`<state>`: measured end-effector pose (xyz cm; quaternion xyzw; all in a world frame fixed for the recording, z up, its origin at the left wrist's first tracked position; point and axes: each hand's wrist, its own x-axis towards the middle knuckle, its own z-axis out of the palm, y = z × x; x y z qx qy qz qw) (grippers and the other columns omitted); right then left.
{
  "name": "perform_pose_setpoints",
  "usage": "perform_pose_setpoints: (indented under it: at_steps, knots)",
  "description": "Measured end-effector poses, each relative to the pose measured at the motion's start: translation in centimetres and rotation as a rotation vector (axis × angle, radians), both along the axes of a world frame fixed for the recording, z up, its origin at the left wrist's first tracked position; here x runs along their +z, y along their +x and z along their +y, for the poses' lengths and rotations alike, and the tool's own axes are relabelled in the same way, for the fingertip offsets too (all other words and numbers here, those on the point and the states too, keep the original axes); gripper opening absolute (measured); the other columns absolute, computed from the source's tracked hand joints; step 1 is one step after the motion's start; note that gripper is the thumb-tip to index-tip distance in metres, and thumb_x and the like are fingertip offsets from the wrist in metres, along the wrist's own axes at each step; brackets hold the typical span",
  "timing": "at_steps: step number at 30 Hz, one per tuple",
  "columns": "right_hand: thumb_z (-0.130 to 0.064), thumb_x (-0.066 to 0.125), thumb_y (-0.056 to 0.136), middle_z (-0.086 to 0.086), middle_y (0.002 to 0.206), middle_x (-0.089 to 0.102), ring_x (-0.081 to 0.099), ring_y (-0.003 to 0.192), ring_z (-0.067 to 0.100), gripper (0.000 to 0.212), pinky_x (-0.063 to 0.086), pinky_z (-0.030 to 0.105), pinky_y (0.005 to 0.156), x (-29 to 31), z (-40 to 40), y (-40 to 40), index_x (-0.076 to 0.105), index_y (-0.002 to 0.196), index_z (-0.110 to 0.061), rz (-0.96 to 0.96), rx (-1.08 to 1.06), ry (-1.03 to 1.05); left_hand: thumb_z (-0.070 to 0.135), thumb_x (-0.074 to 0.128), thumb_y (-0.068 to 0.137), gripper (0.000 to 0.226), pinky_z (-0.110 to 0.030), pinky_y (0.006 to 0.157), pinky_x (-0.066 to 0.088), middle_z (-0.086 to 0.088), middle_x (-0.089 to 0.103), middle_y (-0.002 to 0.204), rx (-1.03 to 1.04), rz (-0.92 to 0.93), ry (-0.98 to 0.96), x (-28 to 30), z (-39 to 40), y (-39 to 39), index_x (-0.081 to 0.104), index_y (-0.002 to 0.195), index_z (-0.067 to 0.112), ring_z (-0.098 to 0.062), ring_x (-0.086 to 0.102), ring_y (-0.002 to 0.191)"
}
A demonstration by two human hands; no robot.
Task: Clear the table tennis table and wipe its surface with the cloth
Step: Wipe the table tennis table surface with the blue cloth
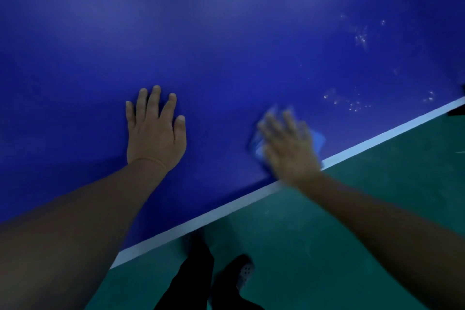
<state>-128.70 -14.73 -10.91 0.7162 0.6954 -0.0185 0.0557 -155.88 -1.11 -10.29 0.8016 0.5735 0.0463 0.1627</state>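
Blue cloth (318,139) — flat beneath the blurred, spread-fingered right hand (289,148), near the table (226,33) edge — left hand (154,131) flat, empty.

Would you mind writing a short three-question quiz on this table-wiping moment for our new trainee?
1. True or false: the left hand lies flat and empty on the table.
2. Which hand presses the cloth? A) left B) right C) both
3. Fill in: the pale droplets lie on the ____ side of the picture, beyond the right hand.

Key: 1 true; 2 B; 3 right. The right hand is blurred, palm down on the blue cloth near the white edge line.
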Motion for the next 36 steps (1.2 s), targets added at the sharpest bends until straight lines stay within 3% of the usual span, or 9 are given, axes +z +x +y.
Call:
perform_pose_setpoints:
  at_steps: [3,5,7,9,11,17,22,30,36]
  knots:
    - [-0.049,0.01,0.104,-0.004,0.167,0.012,0.002,0.154,0.027,0.059,0.015,0.059,0.119,1.3,2.2,4.6,0.017,0.159,-0.028,0.116,-0.657,0.02,0.045,0.019,0.102,0.061,-0.052,0.123,-0.002,-0.01,0.014,0.165,0.002,0.039,0.0,0.0,-0.1,0.1,0.028,0.155,0.017,-0.027,0.001,0.153]
    - [-0.045,0.011,0.104,-0.004,0.167,0.008,-0.001,0.154,0.027,0.059,0.012,0.058,0.12,1.4,3.7,1.9,0.016,0.159,-0.025,0.125,-0.821,0.042,0.044,0.023,0.102,0.059,-0.052,0.123,-0.003,-0.01,0.014,0.165,0.006,0.049,0.0,0.0,-0.1,0.1,0.027,0.155,0.017,-0.027,0.001,0.153]
    - [-0.042,0.013,0.1,0.001,0.166,0.017,0.006,0.153,0.032,0.062,0.018,0.058,0.117,0.9,3.8,-3.1,0.027,0.157,-0.021,0.111,-0.601,0.061,0.043,0.025,0.103,0.058,-0.052,0.123,-0.003,-0.011,0.014,0.165,0.0,0.052,0.0,0.0,-0.2,0.1,0.028,0.155,0.017,-0.028,0.0,0.153]
    - [-0.043,0.019,0.101,0.002,0.163,0.026,0.014,0.152,0.033,0.06,0.022,0.056,0.117,0.6,2.0,-6.4,0.034,0.154,-0.02,0.127,-0.143,-0.028,0.042,0.026,0.103,0.058,-0.052,0.123,-0.002,-0.011,0.015,0.165,0.009,0.049,0.005,0.0,-0.2,0.1,0.028,0.155,0.016,-0.028,0.001,0.153]
    - [-0.045,0.022,0.104,0.0,0.16,0.033,0.022,0.15,0.032,0.055,0.024,0.053,0.115,0.8,1.0,-3.4,0.039,0.151,-0.022,0.104,0.155,-0.084,0.041,0.026,0.103,0.058,-0.053,0.123,-0.001,-0.011,0.015,0.165,0.01,0.044,0.005,0.0,-0.1,0.1,0.029,0.155,0.016,-0.028,0.001,0.153]
    - [-0.059,0.0,0.101,-0.013,0.163,0.008,0.001,0.153,0.03,0.059,0.019,0.061,0.116,1.5,0.9,5.5,0.008,0.154,-0.034,0.047,-0.175,-0.1,0.045,0.018,0.101,0.062,-0.053,0.123,0.001,-0.011,0.019,0.164,0.014,0.045,0.025,-0.4,-0.1,0.2,0.032,0.153,0.016,-0.029,0.005,0.152]
    - [-0.049,0.015,0.107,-0.008,0.162,0.024,0.012,0.153,0.031,0.051,0.019,0.058,0.115,0.4,0.6,5.8,0.021,0.154,-0.031,0.064,0.283,-0.125,0.047,0.017,0.099,0.065,-0.052,0.123,0.001,-0.012,0.022,0.163,0.012,0.073,0.037,-0.6,-0.3,0.3,0.034,0.153,0.015,-0.029,0.007,0.152]
    - [-0.047,0.021,0.107,-0.007,0.162,0.027,0.012,0.153,0.029,0.051,0.019,0.057,0.118,1.4,10.9,12.1,0.035,0.153,-0.03,0.08,0.474,-0.143,0.045,0.028,0.095,0.064,-0.06,0.117,0.017,-0.017,0.037,0.154,0.041,0.091,0.085,-0.4,-0.1,0.9,0.05,0.143,0.008,-0.036,0.025,0.147]
    - [-0.048,0.022,0.106,-0.009,0.162,0.027,0.01,0.154,0.028,0.052,0.016,0.056,0.119,1.3,21.2,14.3,0.037,0.152,-0.03,0.085,0.721,-0.127,0.044,0.031,0.095,0.06,-0.056,0.12,0.014,-0.016,0.039,0.153,0.227,-0.039,0.161,0.7,5.9,8.3,0.052,0.138,0.007,-0.034,0.028,0.146]
